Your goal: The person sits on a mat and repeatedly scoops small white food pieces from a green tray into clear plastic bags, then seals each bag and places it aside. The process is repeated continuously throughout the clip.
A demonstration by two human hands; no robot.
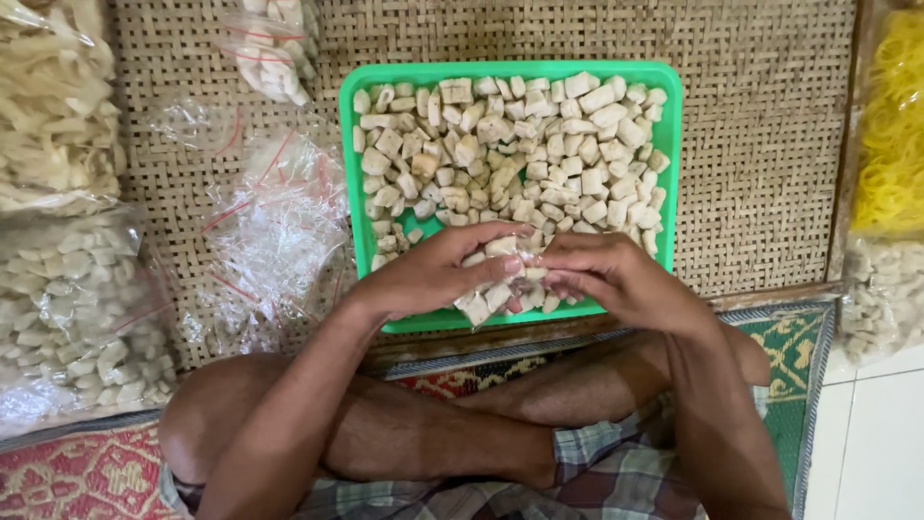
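A green plastic tray (669, 106) lies on a woven mat, filled with several pale, cream-coloured cracker pieces (520, 144). Both hands meet over the tray's near edge. My left hand (433, 274) cups a small heap of the pieces, some showing under its fingers. My right hand (602, 274) has its fingertips closed on pieces at the same spot, touching the left hand's fingers. My crossed bare legs sit just below the tray.
Empty clear plastic bags (274, 226) with red strips lie left of the tray. Filled bags of pale pieces (72, 308) stack at the far left. A yellow pile of rubber bands (890, 135) lies at the right. A patterned rug (799, 356) lies beneath my legs.
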